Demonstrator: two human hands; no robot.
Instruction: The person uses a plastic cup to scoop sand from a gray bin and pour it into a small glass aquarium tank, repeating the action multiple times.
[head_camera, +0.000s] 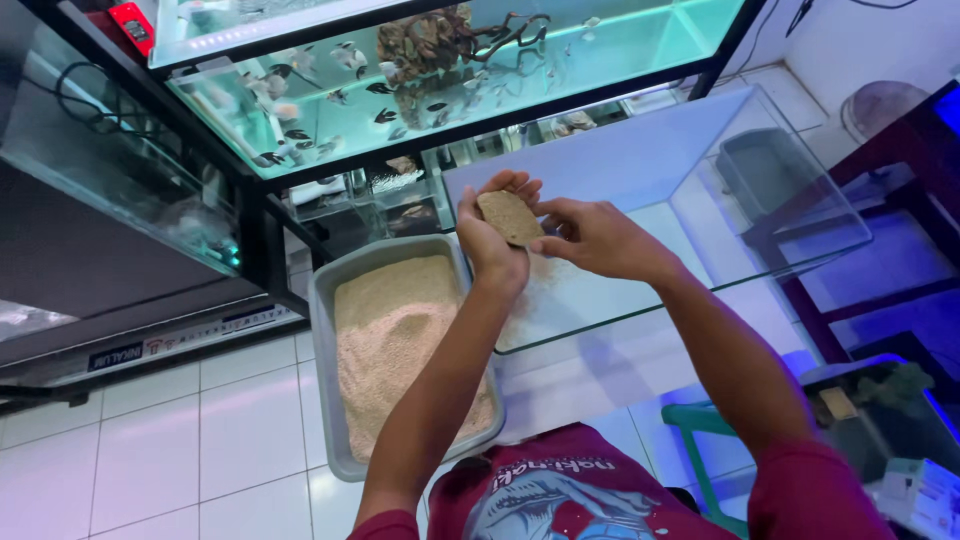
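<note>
— Red shirt (570, 490) of mine fills the bottom edge, nearest the lens, and both my forearms rise from it. What do you want to know?

— What are your hands doing?

— My left hand (490, 235) is cupped, fingers curled up into a shallow bowl, with a heap of sand (510, 216) resting in the palm. My right hand (600, 238) comes in from the side, fingers narrow and bent, its tips just beside the heap; I cannot tell whether they touch it.

— And where is that handful?

— Held over the near corner of the empty glass tank (800, 235), above its bare floor, where a thin scatter of grains already lies. Just left of it, touching the floor tiles (200, 420), sits the grey tray (325, 380) full of the same pale sand.

— What might go wrong, you think?

— My guess: the heap is piled above my palm's edge, so a tilt of the wrist could send grains over the tank's rim and onto the tiles between tank and tray. I also judge the glass wall close to my knuckles; a careless knock there could chip it. Behind, the stocked aquarium (450, 70) with fish stands well apart, so that seems safe.
</note>
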